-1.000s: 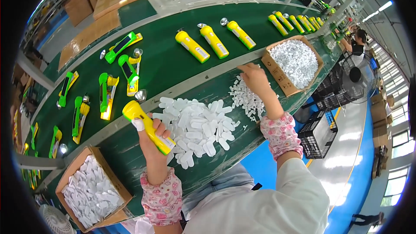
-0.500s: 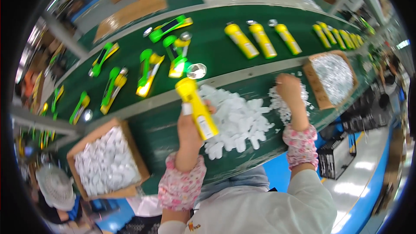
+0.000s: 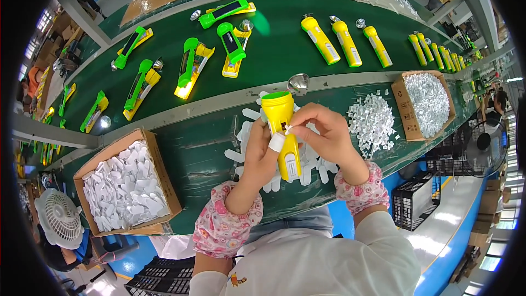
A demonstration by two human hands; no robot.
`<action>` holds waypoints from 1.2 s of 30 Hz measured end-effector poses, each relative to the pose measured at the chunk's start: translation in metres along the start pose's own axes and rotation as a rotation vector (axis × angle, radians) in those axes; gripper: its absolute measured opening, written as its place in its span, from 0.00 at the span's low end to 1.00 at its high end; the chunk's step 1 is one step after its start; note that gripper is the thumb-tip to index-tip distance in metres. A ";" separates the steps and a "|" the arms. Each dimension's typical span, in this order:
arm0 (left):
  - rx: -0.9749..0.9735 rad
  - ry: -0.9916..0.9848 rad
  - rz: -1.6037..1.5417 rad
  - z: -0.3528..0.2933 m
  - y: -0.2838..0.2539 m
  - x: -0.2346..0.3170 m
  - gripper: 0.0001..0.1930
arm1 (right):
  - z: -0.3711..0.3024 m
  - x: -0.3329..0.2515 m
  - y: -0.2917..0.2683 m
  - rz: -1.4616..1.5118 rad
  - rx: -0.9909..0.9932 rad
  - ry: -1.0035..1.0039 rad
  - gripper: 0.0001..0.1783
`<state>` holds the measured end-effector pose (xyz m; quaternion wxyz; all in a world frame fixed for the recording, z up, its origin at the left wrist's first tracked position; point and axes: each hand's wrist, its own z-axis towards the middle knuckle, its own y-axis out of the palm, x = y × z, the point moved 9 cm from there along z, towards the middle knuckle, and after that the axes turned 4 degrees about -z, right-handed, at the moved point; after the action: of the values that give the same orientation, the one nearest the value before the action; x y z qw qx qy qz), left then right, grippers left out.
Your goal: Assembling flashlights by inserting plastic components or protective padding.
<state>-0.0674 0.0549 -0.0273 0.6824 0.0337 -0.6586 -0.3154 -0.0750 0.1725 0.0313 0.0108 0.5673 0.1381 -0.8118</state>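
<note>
Yellow flashlight (image 3: 280,114), right here in front of me, tilted slightly with its open head pointing away, held above the heap of white oval pieces (image 3: 310,163) and hiding its middle! My left grip (image 3: 258,156) is closed around the barrel from the heap's left side, a white cover (image 3: 277,141) on one finger lying against the yellow wall. From the right side of the heap comes my right grip (image 3: 327,134), thumb and forefinger pinched nearly together on a small white piece (image 3: 288,129), right at the dark slot (image 3: 284,125) in the barrel; whether it's seated or only touching, I can't tell. The body looks like thin, stiff plastic, hollow at the green-rimmed mouth, so I'd judge it light, firm under a squeeze and a touch slippery on that glossy skin. Best hold? Around the barrel just below the flared head, slot facing up, fingers clear of the opening. Careful with the shiny reflector (image 3: 298,81) just beyond the heap: it looks light and easily scratched, poor to lift by. The white piece seems tiny and easily dropped, fingertips only! More like it lie piled (image 3: 372,123) on the green surface (image 3: 200,159), right of the heap.
</note>
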 end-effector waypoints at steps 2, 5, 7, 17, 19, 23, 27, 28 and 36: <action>0.005 0.039 0.029 -0.001 -0.001 0.000 0.24 | -0.002 -0.005 0.000 -0.085 -0.014 -0.066 0.10; 0.011 0.066 0.072 -0.003 0.001 -0.001 0.24 | -0.005 -0.004 0.001 -0.120 0.083 -0.014 0.09; 0.022 0.049 0.083 -0.004 0.003 -0.002 0.24 | -0.005 -0.001 0.003 -0.143 0.066 -0.026 0.09; 0.027 -0.047 0.027 -0.004 0.003 -0.001 0.16 | -0.011 0.028 0.007 0.060 0.099 0.215 0.11; 0.016 -0.102 -0.024 -0.003 0.005 -0.004 0.16 | -0.005 0.030 -0.001 0.308 0.092 0.224 0.15; -0.015 -0.199 -0.080 -0.005 0.011 -0.009 0.17 | 0.001 0.053 -0.019 0.086 0.149 0.297 0.25; -0.075 -0.229 -0.092 -0.006 0.014 -0.016 0.17 | 0.004 0.058 -0.022 0.278 0.194 0.218 0.25; -0.080 -0.228 -0.090 -0.006 0.016 -0.017 0.17 | 0.008 0.056 -0.022 0.313 0.210 0.178 0.24; -0.129 -0.266 -0.059 -0.008 0.019 -0.024 0.18 | 0.024 0.060 -0.025 0.198 0.096 0.267 0.26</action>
<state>-0.0511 0.0785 -0.0410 0.5802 -0.0330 -0.7202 -0.3788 -0.1228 0.1988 -0.0113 0.0452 0.6806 0.0426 -0.7300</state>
